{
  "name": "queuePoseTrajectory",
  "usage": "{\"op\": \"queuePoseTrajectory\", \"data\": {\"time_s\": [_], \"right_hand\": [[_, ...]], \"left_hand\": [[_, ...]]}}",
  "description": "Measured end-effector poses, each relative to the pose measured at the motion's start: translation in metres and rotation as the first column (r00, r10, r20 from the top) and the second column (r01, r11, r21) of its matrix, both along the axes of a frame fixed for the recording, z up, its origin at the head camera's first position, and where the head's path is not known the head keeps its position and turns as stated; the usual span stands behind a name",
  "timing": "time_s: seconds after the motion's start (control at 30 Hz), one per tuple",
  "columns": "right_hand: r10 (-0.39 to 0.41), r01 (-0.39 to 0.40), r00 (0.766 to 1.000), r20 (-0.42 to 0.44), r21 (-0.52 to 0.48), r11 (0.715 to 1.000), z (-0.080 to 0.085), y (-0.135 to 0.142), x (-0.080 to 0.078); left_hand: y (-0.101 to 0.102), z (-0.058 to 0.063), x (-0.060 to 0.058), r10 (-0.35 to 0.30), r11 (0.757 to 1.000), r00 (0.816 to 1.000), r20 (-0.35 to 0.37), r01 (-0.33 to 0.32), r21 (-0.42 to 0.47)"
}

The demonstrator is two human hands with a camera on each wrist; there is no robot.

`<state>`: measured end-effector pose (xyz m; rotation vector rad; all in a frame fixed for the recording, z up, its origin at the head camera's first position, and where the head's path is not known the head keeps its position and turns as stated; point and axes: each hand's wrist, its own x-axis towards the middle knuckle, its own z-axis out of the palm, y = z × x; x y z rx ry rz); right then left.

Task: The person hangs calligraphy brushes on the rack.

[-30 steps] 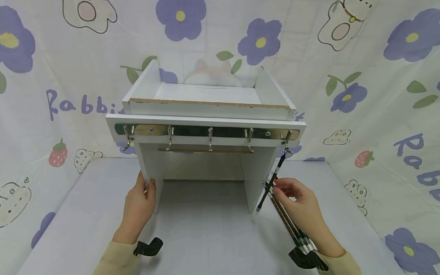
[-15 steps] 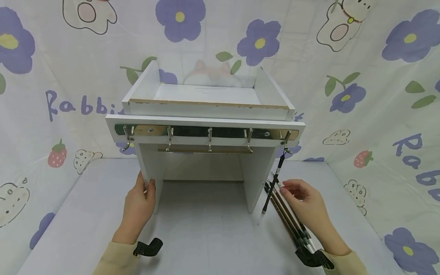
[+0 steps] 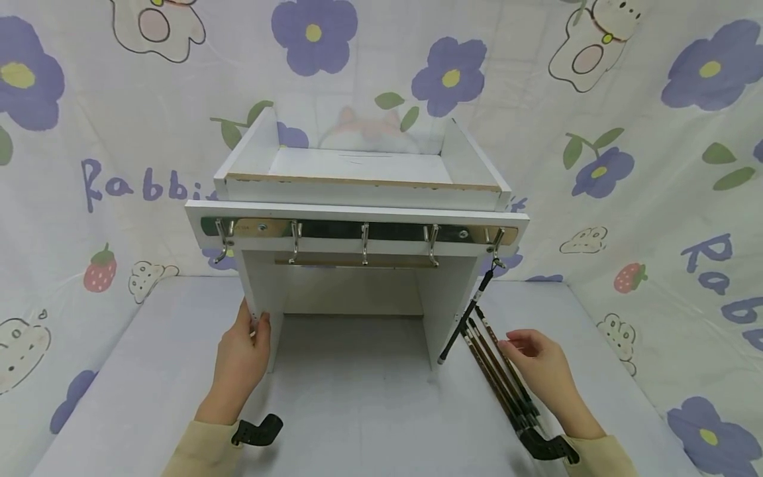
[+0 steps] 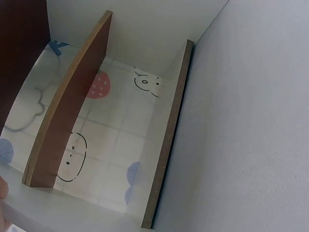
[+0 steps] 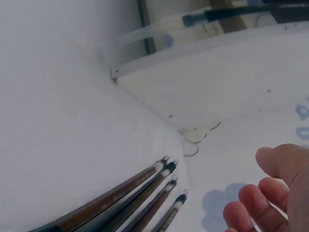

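Note:
My left hand (image 3: 241, 351) grips the left side panel (image 3: 259, 285) of a white wooden shelf (image 3: 357, 207); only fingertips show at the left edge of the left wrist view. A calligraphy brush (image 3: 467, 318) with a dark handle hangs slantwise by its loop from the rightmost hook (image 3: 496, 248), its pale tip down. Several more brushes (image 3: 491, 377) lie on the table beside the right panel, loop ends toward the shelf (image 5: 111, 192). My right hand (image 3: 539, 361) hovers just right of them with loosely bent fingers, holding nothing in the right wrist view (image 5: 289, 188).
A metal rail with several hooks (image 3: 365, 242) runs along the shelf's front board. Under it, the shelf's inside has brown-edged boards (image 4: 72, 92). The white table (image 3: 357, 411) meets a printed cloth backdrop (image 3: 369, 86) behind and at the sides.
My right hand has moved down and right, away from the hanging brush and the shelf's side. The hanging brush has swung right and back left. My left hand stays on the panel.

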<state>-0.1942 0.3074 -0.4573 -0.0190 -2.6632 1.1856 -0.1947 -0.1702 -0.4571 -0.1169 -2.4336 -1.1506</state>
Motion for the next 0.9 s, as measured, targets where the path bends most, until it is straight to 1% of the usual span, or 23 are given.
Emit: {"op": "queuePoseTrajectory", "data": {"time_s": [0.17, 0.3, 0.53, 0.63, 0.9], "right_hand": [[-0.03, 0.03, 0.996, 0.079, 0.005, 1.0, -0.015, 0.012, -0.004], [-0.055, 0.054, 0.989, 0.139, 0.011, 0.998, -0.025, 0.018, -0.006], [-0.096, 0.093, 0.974, 0.203, 0.024, 0.995, -0.04, 0.024, -0.01], [-0.104, 0.101, 0.97, 0.218, 0.027, 0.995, -0.044, 0.024, -0.011], [-0.108, 0.103, 0.962, 0.253, 0.033, 0.994, -0.046, 0.023, -0.01]], "left_hand": [[0.0, -0.001, 0.0, -0.003, 1.0, 1.0, -0.002, 0.003, 0.001], [0.0, 0.0, -0.001, -0.001, 1.0, 1.0, -0.008, 0.001, 0.001], [0.0, -0.001, -0.001, 0.002, 1.0, 1.0, -0.005, -0.002, 0.002], [0.0, -0.001, -0.001, -0.002, 1.0, 1.0, -0.006, 0.002, 0.004], [-0.001, -0.001, 0.0, -0.013, 1.0, 1.0, -0.003, 0.013, 0.008]]}}
